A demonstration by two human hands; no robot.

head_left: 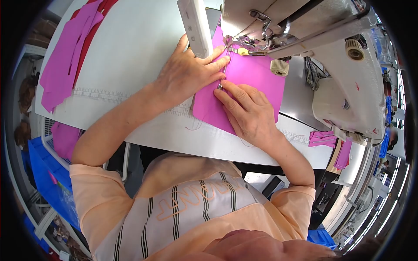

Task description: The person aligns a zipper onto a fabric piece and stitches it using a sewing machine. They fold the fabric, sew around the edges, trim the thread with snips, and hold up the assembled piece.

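Upper centre: pink fabric (261,78) on counter (130,56), at presser foot (229,45); left hand (185,71) presses zipper (225,69) flat, grip released; right hand (250,113) pinches zipper slider (220,86); likely aligning step; calls for straight tape.

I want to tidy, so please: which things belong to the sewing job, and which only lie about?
In the job:
- pink cloth
- metal slider at right hand
- sewing machine

Lying about:
- red cloth
- blue bin
- pink pieces, pink strips (maybe for later)
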